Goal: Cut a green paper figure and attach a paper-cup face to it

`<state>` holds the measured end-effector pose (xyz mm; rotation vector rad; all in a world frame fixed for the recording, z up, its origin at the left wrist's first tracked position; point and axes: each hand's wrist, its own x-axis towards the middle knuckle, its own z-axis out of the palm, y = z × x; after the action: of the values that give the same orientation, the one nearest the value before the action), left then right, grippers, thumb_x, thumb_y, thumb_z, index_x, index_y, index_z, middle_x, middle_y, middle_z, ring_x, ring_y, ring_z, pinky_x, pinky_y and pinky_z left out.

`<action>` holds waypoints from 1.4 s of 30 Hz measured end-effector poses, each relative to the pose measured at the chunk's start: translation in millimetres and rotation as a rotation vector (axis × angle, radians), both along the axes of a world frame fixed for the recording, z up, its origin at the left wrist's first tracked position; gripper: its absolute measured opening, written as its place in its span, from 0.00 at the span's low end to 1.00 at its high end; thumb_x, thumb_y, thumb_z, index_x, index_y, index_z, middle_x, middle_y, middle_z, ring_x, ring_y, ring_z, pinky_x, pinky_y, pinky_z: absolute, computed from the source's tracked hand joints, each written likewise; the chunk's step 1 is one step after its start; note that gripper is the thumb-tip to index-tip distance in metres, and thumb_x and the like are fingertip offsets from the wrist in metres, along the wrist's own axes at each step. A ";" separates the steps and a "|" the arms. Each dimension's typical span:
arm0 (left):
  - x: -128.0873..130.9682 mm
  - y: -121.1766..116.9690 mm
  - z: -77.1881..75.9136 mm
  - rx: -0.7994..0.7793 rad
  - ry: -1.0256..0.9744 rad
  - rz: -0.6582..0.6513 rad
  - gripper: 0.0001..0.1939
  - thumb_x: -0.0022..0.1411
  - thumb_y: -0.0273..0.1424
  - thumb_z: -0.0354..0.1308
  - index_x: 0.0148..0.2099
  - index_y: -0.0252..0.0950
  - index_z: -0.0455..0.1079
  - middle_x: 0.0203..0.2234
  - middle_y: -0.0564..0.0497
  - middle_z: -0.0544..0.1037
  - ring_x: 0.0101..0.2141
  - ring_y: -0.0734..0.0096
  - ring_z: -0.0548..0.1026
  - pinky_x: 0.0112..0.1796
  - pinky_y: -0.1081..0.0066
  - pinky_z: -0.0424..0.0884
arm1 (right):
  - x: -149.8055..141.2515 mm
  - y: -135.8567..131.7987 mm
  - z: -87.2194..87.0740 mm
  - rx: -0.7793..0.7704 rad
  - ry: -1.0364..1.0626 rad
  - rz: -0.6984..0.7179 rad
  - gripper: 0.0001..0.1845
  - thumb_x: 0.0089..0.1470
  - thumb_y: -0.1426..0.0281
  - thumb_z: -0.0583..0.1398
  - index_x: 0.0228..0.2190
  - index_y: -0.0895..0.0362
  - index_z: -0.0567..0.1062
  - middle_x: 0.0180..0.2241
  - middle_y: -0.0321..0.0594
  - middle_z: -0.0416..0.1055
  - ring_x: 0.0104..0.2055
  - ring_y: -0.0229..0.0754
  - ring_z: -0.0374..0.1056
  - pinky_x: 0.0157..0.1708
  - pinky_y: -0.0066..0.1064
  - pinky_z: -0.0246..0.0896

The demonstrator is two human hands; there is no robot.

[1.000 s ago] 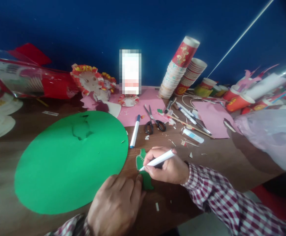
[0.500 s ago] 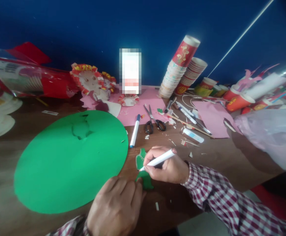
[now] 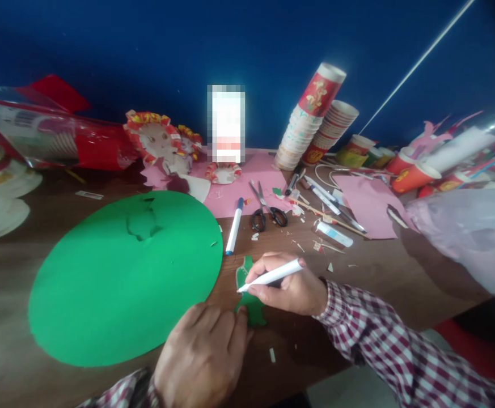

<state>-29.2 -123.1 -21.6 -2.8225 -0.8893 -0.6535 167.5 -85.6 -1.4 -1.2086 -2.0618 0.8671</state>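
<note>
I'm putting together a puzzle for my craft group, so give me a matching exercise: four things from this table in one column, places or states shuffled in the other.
1. scissors
2. blue-capped marker
3. left hand
4. right hand

A. gripping a white pen
B. penless, touching the small green cutout
C. spread open
D. beside the big green oval

Pairs: 1-C, 2-D, 3-B, 4-A

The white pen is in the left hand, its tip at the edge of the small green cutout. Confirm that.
Wrong hand: the head view shows the white pen in the right hand. Its tip is at the edge of the small green cutout, as you say.
</note>
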 end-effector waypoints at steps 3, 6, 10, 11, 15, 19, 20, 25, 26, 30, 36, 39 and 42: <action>-0.4 -0.4 0.0 0.008 -0.005 0.003 0.10 0.63 0.29 0.49 0.39 0.30 0.70 0.21 0.51 0.69 0.24 0.66 0.68 0.26 0.62 0.62 | 0.3 0.3 -0.9 0.005 -0.015 0.005 0.05 0.50 0.69 0.62 0.29 0.58 0.76 0.26 0.36 0.74 0.29 0.35 0.67 0.31 0.26 0.61; -0.7 -0.7 0.3 0.011 -0.010 -0.005 0.10 0.63 0.28 0.49 0.39 0.29 0.70 0.21 0.50 0.69 0.24 0.65 0.68 0.26 0.62 0.62 | 0.8 0.3 -2.1 0.017 -0.028 0.014 0.04 0.50 0.69 0.62 0.29 0.58 0.76 0.26 0.36 0.74 0.29 0.36 0.67 0.32 0.27 0.60; -1.0 -1.2 -0.3 0.002 0.006 -0.003 0.10 0.62 0.29 0.50 0.40 0.30 0.70 0.21 0.50 0.69 0.24 0.65 0.68 0.26 0.62 0.62 | 1.5 0.0 -2.8 0.029 -0.011 0.034 0.04 0.50 0.69 0.62 0.28 0.57 0.76 0.26 0.35 0.74 0.29 0.35 0.67 0.32 0.26 0.60; -1.0 -1.3 -0.7 0.003 0.011 -0.002 0.10 0.62 0.29 0.50 0.40 0.30 0.70 0.21 0.50 0.69 0.24 0.65 0.68 0.26 0.62 0.62 | 1.6 0.0 -2.7 0.029 -0.004 0.035 0.04 0.50 0.69 0.62 0.28 0.57 0.76 0.26 0.35 0.74 0.29 0.35 0.67 0.32 0.26 0.60; -0.9 -1.2 -0.9 -0.005 0.017 -0.004 0.10 0.62 0.29 0.50 0.40 0.30 0.70 0.21 0.50 0.69 0.24 0.65 0.68 0.27 0.62 0.62 | 1.1 -0.2 -2.1 0.015 0.003 0.014 0.04 0.50 0.69 0.62 0.29 0.58 0.76 0.26 0.36 0.74 0.29 0.35 0.67 0.31 0.25 0.61; -1.1 -1.0 -0.3 0.004 0.011 0.000 0.10 0.62 0.29 0.50 0.40 0.30 0.70 0.21 0.50 0.69 0.24 0.65 0.67 0.27 0.62 0.61 | 0.8 0.1 -2.4 0.013 -0.021 0.019 0.04 0.50 0.70 0.62 0.29 0.58 0.76 0.26 0.35 0.74 0.29 0.35 0.67 0.31 0.26 0.60; -1.3 -1.2 -0.5 0.007 0.009 0.001 0.10 0.62 0.29 0.50 0.40 0.30 0.70 0.21 0.50 0.69 0.24 0.65 0.67 0.27 0.62 0.62 | 0.8 0.2 -2.4 0.016 -0.019 0.026 0.04 0.50 0.70 0.62 0.28 0.58 0.76 0.26 0.35 0.74 0.29 0.35 0.67 0.32 0.26 0.60; -1.9 -2.3 -1.8 -0.002 0.007 0.002 0.10 0.62 0.29 0.50 0.40 0.30 0.70 0.21 0.50 0.69 0.24 0.65 0.68 0.26 0.62 0.62 | 1.2 0.3 -1.5 0.016 0.015 0.026 0.03 0.50 0.70 0.62 0.28 0.58 0.75 0.26 0.35 0.73 0.28 0.34 0.67 0.30 0.25 0.60; -1.7 -2.2 -1.7 -0.003 0.007 0.004 0.10 0.62 0.29 0.50 0.40 0.30 0.70 0.21 0.50 0.69 0.24 0.65 0.68 0.26 0.62 0.62 | 1.2 0.2 -1.4 0.014 0.017 0.023 0.03 0.50 0.70 0.62 0.28 0.58 0.75 0.26 0.35 0.73 0.28 0.34 0.67 0.30 0.25 0.60; -0.6 -0.8 0.0 -0.002 -0.004 0.002 0.10 0.62 0.29 0.50 0.40 0.30 0.70 0.21 0.51 0.68 0.24 0.65 0.68 0.26 0.62 0.62 | 1.2 0.1 -2.0 0.027 0.001 0.022 0.03 0.50 0.70 0.62 0.28 0.58 0.76 0.26 0.35 0.73 0.28 0.35 0.67 0.31 0.26 0.60; -0.2 0.4 0.1 -0.002 0.004 0.007 0.10 0.62 0.28 0.50 0.40 0.30 0.70 0.21 0.51 0.68 0.24 0.66 0.68 0.26 0.62 0.62 | 1.0 -0.1 -1.7 0.009 0.017 0.016 0.03 0.49 0.72 0.62 0.28 0.58 0.75 0.26 0.35 0.73 0.27 0.34 0.66 0.29 0.24 0.60; -0.5 0.2 -0.6 0.000 0.012 0.006 0.10 0.62 0.29 0.50 0.40 0.30 0.70 0.21 0.51 0.68 0.24 0.66 0.67 0.26 0.62 0.61 | 0.9 -0.1 -1.4 0.007 0.010 0.013 0.03 0.49 0.71 0.62 0.28 0.58 0.75 0.26 0.35 0.73 0.28 0.34 0.67 0.30 0.25 0.60; -0.4 0.4 -0.8 0.001 0.013 0.002 0.10 0.62 0.29 0.49 0.40 0.30 0.70 0.21 0.51 0.68 0.24 0.66 0.67 0.26 0.62 0.61 | 1.3 0.1 -1.9 0.008 0.008 0.035 0.03 0.50 0.70 0.62 0.28 0.58 0.75 0.26 0.35 0.73 0.29 0.35 0.67 0.31 0.26 0.60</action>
<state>-29.6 -122.7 -22.4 -2.8214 -0.8900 -0.6342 168.8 -85.5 -3.3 -1.1670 -2.0837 0.8779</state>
